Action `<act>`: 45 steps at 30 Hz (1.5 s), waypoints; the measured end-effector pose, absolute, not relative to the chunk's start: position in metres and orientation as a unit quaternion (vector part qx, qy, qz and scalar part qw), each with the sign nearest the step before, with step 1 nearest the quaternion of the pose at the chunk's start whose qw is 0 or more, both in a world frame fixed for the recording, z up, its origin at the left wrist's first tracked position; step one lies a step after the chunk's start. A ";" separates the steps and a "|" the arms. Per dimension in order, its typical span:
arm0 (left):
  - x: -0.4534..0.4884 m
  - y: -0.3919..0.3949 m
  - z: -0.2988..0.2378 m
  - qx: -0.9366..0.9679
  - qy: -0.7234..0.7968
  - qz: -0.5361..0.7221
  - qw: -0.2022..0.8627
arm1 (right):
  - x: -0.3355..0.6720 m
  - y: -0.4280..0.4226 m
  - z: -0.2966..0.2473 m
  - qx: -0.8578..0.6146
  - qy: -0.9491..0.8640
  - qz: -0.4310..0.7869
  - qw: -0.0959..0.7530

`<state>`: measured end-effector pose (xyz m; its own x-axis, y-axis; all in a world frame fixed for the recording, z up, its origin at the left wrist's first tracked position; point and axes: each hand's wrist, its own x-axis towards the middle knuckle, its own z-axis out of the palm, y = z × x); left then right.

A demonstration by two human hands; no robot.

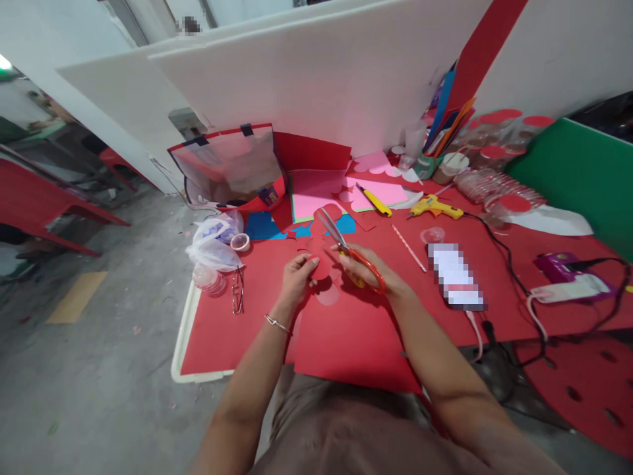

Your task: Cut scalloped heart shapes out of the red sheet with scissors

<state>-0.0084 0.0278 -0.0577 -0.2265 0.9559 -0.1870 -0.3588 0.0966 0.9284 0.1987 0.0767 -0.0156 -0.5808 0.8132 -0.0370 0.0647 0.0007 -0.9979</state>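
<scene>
Between the thumb and fingers of my left hand [297, 280] is a red paper circle [320, 266], held over the middle of the table. My right hand [368, 264] is closed round the orange handles of a pair of scissors [337, 232]. Their blades point up and away to the left, apart from each other, just beyond the circle. Below my hands lies a large red paper sheet [353, 343] at the table's near edge. Paper scraps and another red round piece [329, 214] lie past the blades.
A yellow utility knife [376, 201] rests on pink paper [316, 191]. To the right are a yellow glue gun [435, 208] with its cable, a phone [455, 274] and stacked clear lids [499, 188]. Eyeglasses [238, 290], a plastic bag [212, 241] and a tote bag [232, 165] sit left.
</scene>
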 end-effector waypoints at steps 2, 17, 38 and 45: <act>-0.010 0.028 -0.055 0.284 0.495 0.613 0.547 | 0.209 0.078 -0.009 -0.304 -0.696 0.602 0.248; -0.012 0.025 -0.043 0.280 0.493 0.622 0.541 | 0.217 0.077 -0.002 -0.240 -0.749 0.603 0.128; -0.013 0.023 -0.042 0.286 0.493 0.612 0.548 | 0.215 0.077 -0.003 -0.250 -0.741 0.608 0.135; -0.013 0.024 -0.042 0.282 0.495 0.618 0.542 | 0.215 0.082 -0.010 -0.255 -0.751 0.592 0.140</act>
